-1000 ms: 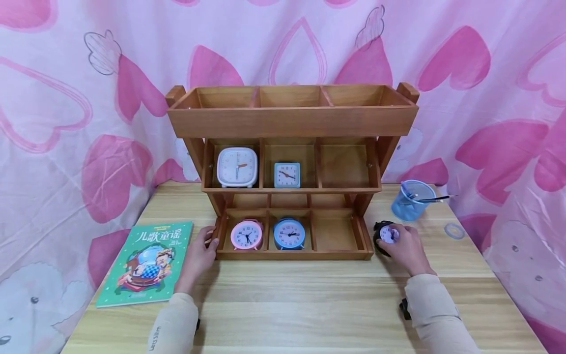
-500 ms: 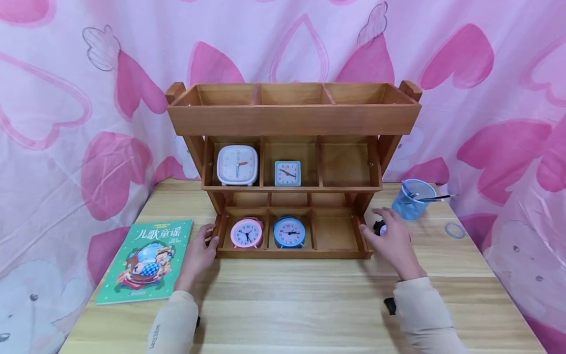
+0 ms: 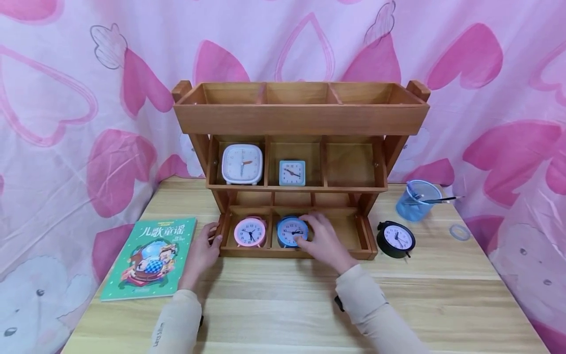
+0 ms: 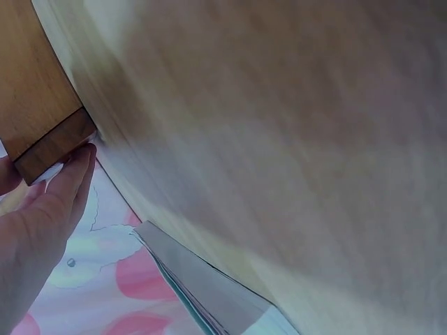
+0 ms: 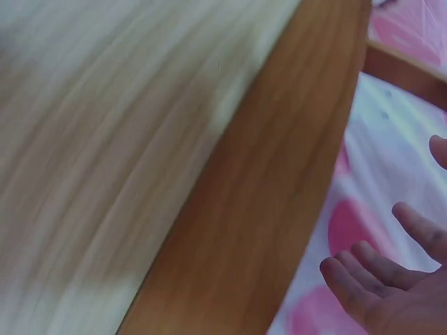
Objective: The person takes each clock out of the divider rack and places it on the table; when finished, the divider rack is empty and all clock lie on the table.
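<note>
My left hand (image 3: pixel 204 250) touches the left end of a three-tier wooden shelf (image 3: pixel 300 120); in the left wrist view its fingers (image 4: pixel 66 185) lie against the board's end. At the bottom tier my right hand (image 3: pixel 325 241) is at the blue round alarm clock (image 3: pixel 292 232), its thumb before the dial. The right wrist view shows its fingers (image 5: pixel 360 279) spread, with no clock visible there. A pink round alarm clock (image 3: pixel 249 232) stands in the left compartment. Above are a white clock (image 3: pixel 241 164) and a small light-blue square clock (image 3: pixel 292 173). A black alarm clock (image 3: pixel 395 239) is right of the shelf.
A green children's book (image 3: pixel 150 260) lies left of the shelf. On the right are a blue mesh pen cup (image 3: pixel 414 204) holding pens and a pale ring (image 3: pixel 460 232). Behind the wooden table (image 3: pixel 274 305) hangs a pink heart-patterned curtain (image 3: pixel 252 44).
My right hand has let go of the black alarm clock and moved left to the blue one. The black clock stays on the table. My left hand keeps its place.
</note>
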A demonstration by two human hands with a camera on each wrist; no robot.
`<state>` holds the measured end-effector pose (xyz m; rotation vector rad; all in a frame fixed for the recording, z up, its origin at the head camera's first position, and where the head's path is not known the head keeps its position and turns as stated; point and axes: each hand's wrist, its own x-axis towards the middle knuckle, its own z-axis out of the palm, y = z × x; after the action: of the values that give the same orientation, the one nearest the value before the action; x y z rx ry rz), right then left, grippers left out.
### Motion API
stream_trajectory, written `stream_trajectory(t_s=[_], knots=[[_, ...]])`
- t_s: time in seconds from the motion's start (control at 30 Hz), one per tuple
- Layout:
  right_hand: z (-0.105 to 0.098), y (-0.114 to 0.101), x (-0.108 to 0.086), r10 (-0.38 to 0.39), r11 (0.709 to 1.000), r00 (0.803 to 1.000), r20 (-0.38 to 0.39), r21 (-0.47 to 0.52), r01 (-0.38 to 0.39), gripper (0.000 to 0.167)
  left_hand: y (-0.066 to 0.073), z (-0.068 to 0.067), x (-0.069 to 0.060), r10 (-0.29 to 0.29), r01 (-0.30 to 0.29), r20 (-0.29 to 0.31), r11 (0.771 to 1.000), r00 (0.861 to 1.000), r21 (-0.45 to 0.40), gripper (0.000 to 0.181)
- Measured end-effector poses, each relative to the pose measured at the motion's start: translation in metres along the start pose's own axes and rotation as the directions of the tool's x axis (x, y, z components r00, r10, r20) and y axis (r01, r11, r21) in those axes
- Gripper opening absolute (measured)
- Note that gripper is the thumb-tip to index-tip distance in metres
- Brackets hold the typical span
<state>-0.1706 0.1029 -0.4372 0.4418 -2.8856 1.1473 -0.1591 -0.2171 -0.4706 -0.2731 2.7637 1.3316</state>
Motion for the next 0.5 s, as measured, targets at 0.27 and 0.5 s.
stream_trajectory(t_s=[0.27,0.5], knots=[[0.031,-0.012,0.02,-0.004,1.0,0.994,0.11,-0.015,0.005,0.055,-0.002,0.001,0.002,-0.025,0.025,0.003,1.0,1.0,0.005,0.045],[0.047,-0.004,0.032,-0.02,0.996,0.994,0.106,-0.089,0.029,0.053,-0.004,0.002,0.001,-0.013,0.013,-0.01,1.0,1.0,0.012,0.045]])
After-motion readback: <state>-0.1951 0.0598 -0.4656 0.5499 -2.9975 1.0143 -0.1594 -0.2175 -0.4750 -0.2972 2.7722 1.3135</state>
